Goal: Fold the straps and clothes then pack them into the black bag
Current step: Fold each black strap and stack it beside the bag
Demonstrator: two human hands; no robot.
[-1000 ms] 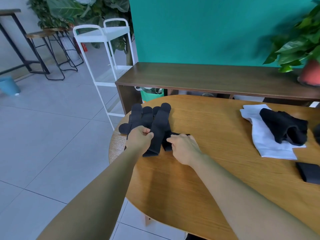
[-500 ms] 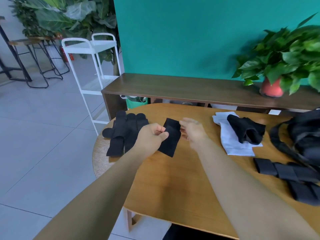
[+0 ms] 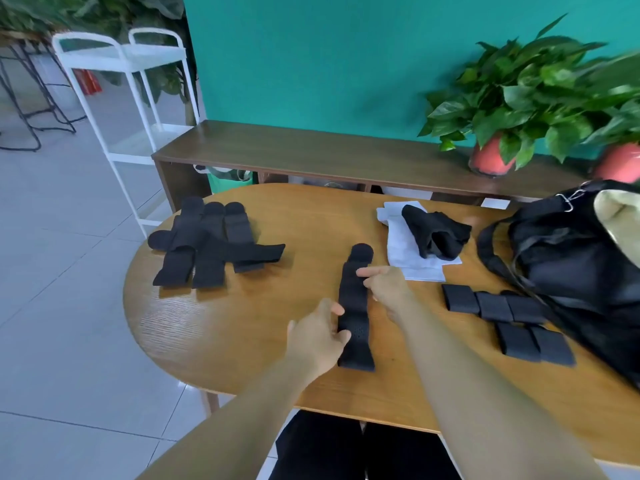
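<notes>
A long black strap [image 3: 354, 306] lies stretched out flat on the wooden table [image 3: 242, 334] in front of me. My left hand [image 3: 317, 341] touches its left edge near the lower end with relaxed fingers. My right hand [image 3: 384, 284] rests straight fingers on the strap's upper part. A pile of unfolded black straps [image 3: 207, 244] lies at the table's left. Several folded straps [image 3: 505, 317] sit in rows at the right, next to the open black bag [image 3: 571, 261]. A black garment [image 3: 436, 233] lies on a white folded cloth [image 3: 408, 261] behind my right hand.
A dark wooden bench [image 3: 311, 150] runs along the teal wall behind the table, with potted plants [image 3: 512, 109] at its right end. A white metal cart [image 3: 128, 84] stands on the tiled floor to the left. The table's left edge is rounded.
The strap that both hands held up folded over the table now lies flat and full length. My view has swung right, bringing the bag and folded straps closer.
</notes>
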